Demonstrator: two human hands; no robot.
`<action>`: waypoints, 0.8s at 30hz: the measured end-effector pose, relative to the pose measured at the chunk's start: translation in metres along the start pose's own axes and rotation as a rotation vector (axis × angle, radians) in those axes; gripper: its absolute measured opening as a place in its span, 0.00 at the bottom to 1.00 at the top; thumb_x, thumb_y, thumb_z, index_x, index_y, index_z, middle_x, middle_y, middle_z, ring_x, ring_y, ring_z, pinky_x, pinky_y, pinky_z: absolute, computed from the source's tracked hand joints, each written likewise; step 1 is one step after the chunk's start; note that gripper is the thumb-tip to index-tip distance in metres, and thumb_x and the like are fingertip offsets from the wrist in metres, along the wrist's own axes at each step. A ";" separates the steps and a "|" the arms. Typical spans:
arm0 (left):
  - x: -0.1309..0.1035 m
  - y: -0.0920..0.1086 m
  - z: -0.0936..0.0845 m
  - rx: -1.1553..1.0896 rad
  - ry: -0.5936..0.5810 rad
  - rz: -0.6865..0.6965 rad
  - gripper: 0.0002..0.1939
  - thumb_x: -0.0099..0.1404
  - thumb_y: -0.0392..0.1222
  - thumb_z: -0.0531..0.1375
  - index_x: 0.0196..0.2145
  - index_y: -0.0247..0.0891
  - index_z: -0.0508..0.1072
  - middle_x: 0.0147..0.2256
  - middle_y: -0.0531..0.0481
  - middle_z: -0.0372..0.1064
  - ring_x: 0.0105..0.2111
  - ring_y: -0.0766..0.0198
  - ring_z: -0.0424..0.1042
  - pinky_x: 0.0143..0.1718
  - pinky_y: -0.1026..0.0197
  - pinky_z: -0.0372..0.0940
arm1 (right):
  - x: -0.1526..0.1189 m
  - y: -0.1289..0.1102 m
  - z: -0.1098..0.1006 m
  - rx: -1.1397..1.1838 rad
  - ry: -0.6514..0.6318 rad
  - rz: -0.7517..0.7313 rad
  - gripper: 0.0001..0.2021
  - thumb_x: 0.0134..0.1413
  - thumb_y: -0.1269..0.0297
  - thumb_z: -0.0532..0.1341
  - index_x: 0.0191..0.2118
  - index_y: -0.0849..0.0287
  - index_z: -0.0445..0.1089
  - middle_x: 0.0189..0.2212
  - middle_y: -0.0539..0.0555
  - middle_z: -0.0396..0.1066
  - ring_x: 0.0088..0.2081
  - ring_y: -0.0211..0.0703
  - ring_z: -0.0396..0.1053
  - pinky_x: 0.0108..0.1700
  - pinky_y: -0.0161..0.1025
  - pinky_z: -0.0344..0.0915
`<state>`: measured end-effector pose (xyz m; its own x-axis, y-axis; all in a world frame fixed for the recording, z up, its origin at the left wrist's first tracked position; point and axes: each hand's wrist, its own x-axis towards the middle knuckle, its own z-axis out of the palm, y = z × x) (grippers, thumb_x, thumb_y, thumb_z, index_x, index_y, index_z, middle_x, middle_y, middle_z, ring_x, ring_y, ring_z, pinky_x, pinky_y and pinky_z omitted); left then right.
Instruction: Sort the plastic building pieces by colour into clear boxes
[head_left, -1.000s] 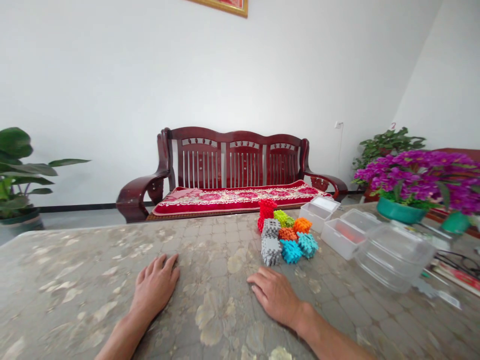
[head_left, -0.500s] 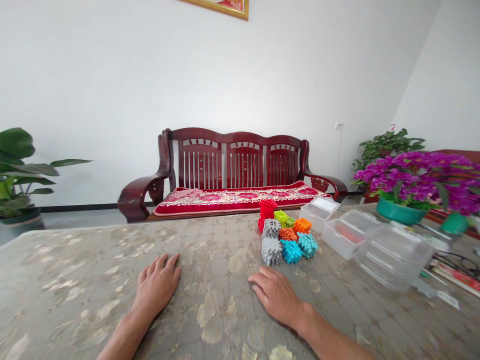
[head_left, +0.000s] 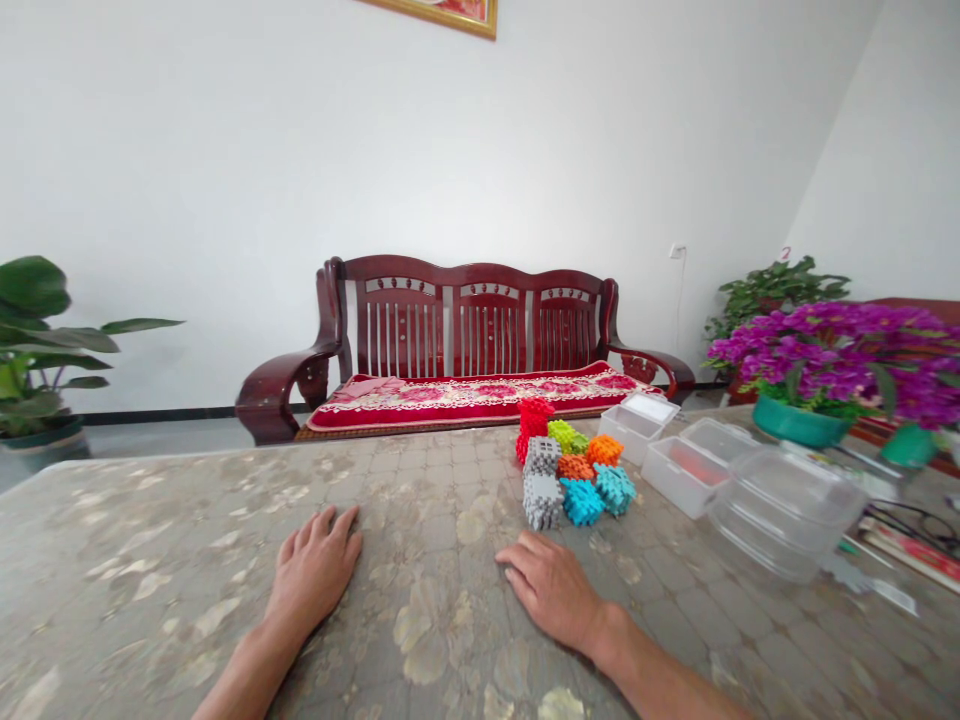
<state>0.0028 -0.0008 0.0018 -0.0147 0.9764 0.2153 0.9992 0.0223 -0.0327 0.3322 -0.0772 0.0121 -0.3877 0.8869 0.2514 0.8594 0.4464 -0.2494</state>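
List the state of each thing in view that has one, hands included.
Left hand: open, palm down on the table.
Right hand: on the table, loosely bent.
Coloured blocks: assembled, clustered.
Near clear box: open, something orange-red inside.
Far clear box: appears open.
Large clear container: appears closed.
Cushion: spread on the bench.

No words, labels or brands can be read in the room. A small reddish mark (head_left: 786, 254) resembling the numeral 2 shows just above a leafy green plant (head_left: 780, 290), against the pale wall (head_left: 862, 160), too small to confirm as a figure. Any print on a red-and-white item (head_left: 916, 556) at far right is illegible.
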 end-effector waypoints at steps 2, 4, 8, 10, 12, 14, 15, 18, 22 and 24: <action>0.000 0.000 0.000 0.008 -0.005 -0.002 0.23 0.73 0.43 0.46 0.61 0.40 0.66 0.61 0.39 0.63 0.61 0.49 0.61 0.61 0.48 0.54 | 0.000 0.000 0.000 0.000 -0.002 0.002 0.10 0.64 0.68 0.55 0.46 0.52 0.72 0.40 0.51 0.72 0.43 0.41 0.70 0.46 0.35 0.62; 0.001 0.000 0.000 0.011 -0.011 -0.001 0.23 0.73 0.43 0.46 0.61 0.40 0.66 0.61 0.40 0.63 0.61 0.50 0.61 0.61 0.48 0.54 | 0.000 0.000 0.000 -0.001 -0.004 0.002 0.10 0.64 0.67 0.55 0.46 0.52 0.72 0.39 0.51 0.72 0.43 0.41 0.70 0.46 0.35 0.62; 0.001 -0.001 0.001 -0.005 0.000 0.006 0.24 0.72 0.43 0.46 0.61 0.40 0.67 0.60 0.39 0.64 0.61 0.49 0.62 0.60 0.48 0.54 | 0.000 0.000 0.000 -0.004 0.007 -0.003 0.10 0.64 0.68 0.55 0.46 0.53 0.72 0.39 0.51 0.72 0.43 0.41 0.70 0.45 0.36 0.62; 0.001 -0.001 0.002 -0.022 0.012 0.004 0.23 0.72 0.43 0.46 0.61 0.40 0.67 0.60 0.38 0.64 0.61 0.49 0.62 0.61 0.48 0.53 | 0.000 0.000 0.000 -0.005 0.013 -0.005 0.10 0.64 0.68 0.55 0.46 0.52 0.72 0.39 0.51 0.72 0.43 0.41 0.70 0.45 0.36 0.62; 0.001 -0.001 0.002 -0.036 0.017 0.001 0.23 0.72 0.42 0.47 0.60 0.39 0.68 0.60 0.38 0.64 0.60 0.49 0.62 0.61 0.48 0.53 | -0.001 0.000 0.001 -0.004 0.013 -0.006 0.10 0.64 0.68 0.55 0.46 0.52 0.72 0.39 0.51 0.72 0.43 0.41 0.69 0.45 0.36 0.62; 0.000 -0.001 0.002 -0.043 0.016 0.001 0.23 0.72 0.42 0.47 0.60 0.39 0.68 0.60 0.38 0.64 0.60 0.49 0.62 0.61 0.47 0.53 | -0.001 0.000 0.001 -0.003 0.012 -0.003 0.10 0.64 0.68 0.55 0.46 0.52 0.72 0.39 0.51 0.72 0.43 0.41 0.70 0.46 0.36 0.62; 0.000 -0.001 0.001 -0.042 0.014 0.000 0.23 0.72 0.42 0.47 0.60 0.39 0.68 0.60 0.38 0.64 0.61 0.49 0.62 0.61 0.47 0.53 | -0.001 0.000 0.001 -0.003 0.012 -0.003 0.10 0.64 0.67 0.55 0.46 0.52 0.72 0.39 0.51 0.72 0.43 0.41 0.70 0.46 0.36 0.62; 0.000 0.000 -0.001 -0.023 0.002 0.001 0.23 0.72 0.43 0.46 0.61 0.39 0.67 0.61 0.38 0.63 0.61 0.49 0.62 0.61 0.47 0.53 | 0.000 0.000 0.000 0.000 0.013 -0.004 0.10 0.64 0.68 0.55 0.46 0.52 0.72 0.39 0.51 0.72 0.43 0.42 0.70 0.46 0.36 0.62; 0.001 -0.001 0.000 -0.007 -0.003 0.008 0.24 0.72 0.43 0.46 0.61 0.39 0.67 0.61 0.38 0.63 0.61 0.49 0.62 0.61 0.48 0.54 | 0.000 0.000 0.000 0.002 0.016 -0.009 0.10 0.64 0.68 0.55 0.45 0.53 0.72 0.39 0.51 0.72 0.43 0.42 0.70 0.46 0.36 0.62; 0.001 -0.001 0.001 -0.013 0.004 0.006 0.24 0.72 0.43 0.46 0.61 0.40 0.67 0.61 0.39 0.63 0.61 0.49 0.62 0.61 0.48 0.54 | 0.000 0.000 0.000 0.002 0.018 -0.014 0.10 0.64 0.68 0.55 0.46 0.53 0.72 0.40 0.51 0.72 0.43 0.41 0.70 0.46 0.36 0.62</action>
<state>0.0019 -0.0001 0.0012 -0.0081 0.9756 0.2192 0.9997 0.0132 -0.0215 0.3322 -0.0772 0.0119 -0.3935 0.8781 0.2721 0.8532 0.4591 -0.2478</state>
